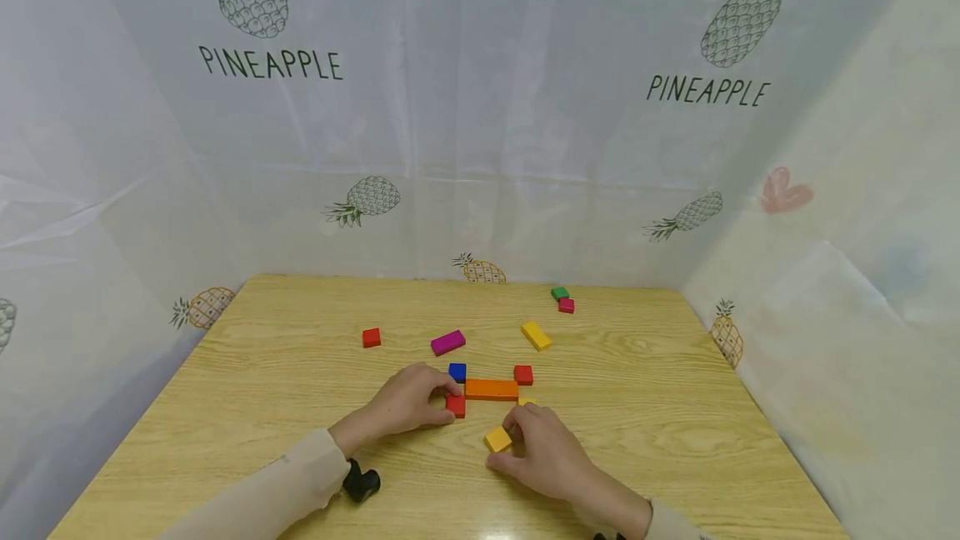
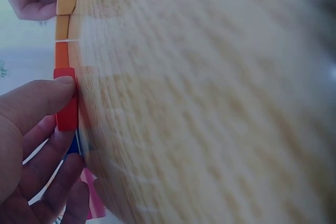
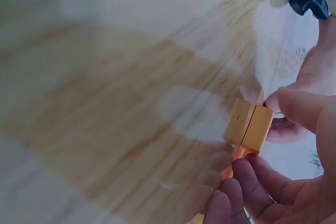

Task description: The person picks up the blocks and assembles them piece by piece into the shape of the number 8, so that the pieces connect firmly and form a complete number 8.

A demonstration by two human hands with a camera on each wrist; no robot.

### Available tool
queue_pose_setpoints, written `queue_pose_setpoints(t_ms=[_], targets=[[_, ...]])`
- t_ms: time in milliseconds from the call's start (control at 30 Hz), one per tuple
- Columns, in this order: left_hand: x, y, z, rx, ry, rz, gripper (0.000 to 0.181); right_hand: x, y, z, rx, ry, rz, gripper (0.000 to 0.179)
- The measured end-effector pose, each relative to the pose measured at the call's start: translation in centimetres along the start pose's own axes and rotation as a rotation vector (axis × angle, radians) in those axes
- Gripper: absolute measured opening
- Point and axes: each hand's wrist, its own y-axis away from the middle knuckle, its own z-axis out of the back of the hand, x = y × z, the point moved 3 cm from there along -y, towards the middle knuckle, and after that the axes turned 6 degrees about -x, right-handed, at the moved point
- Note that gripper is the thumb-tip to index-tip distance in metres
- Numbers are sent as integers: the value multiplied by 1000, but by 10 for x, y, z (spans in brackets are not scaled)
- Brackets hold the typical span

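Observation:
My left hand (image 1: 408,400) pinches a small red block (image 1: 455,406) between thumb and fingers, just below the left end of a long orange block (image 1: 491,390). A blue block (image 1: 457,372) sits behind the red one. My right hand (image 1: 546,452) holds a yellow block (image 1: 497,440), set askew nearer the front, with thumb and index finger on either side. In the right wrist view that yellow block (image 3: 258,129) stands between thumb and index finger. Another yellow block (image 1: 527,401), partly hidden by the right hand, lies by the orange block's right end, below a red block (image 1: 523,375).
Farther back on the wooden table (image 1: 300,373) lie a red block (image 1: 371,337), a purple block (image 1: 448,342), a longer yellow block (image 1: 536,336), and green (image 1: 560,293) and pink (image 1: 566,305) blocks. A black object (image 1: 362,482) is by the left sleeve. Pineapple-print curtains (image 1: 480,123) surround the table.

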Motion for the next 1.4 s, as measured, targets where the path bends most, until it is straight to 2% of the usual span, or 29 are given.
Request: queue_pose_setpoints(t_ms=[367,667,1067,1400], targets=[[-1,0,1,0,6,3,22,2,-4,-1,-3,-1,15,25],[-1,2,1,3,-1,6,22,-4,-2,2,-7,-48,51,22],[-1,2,2,-8,-6,-8,23,-23,6,12,-2,-188,19,25],[-1,3,2,-2,1,-14,22,-30,11,17,-28,-241,35,24]])
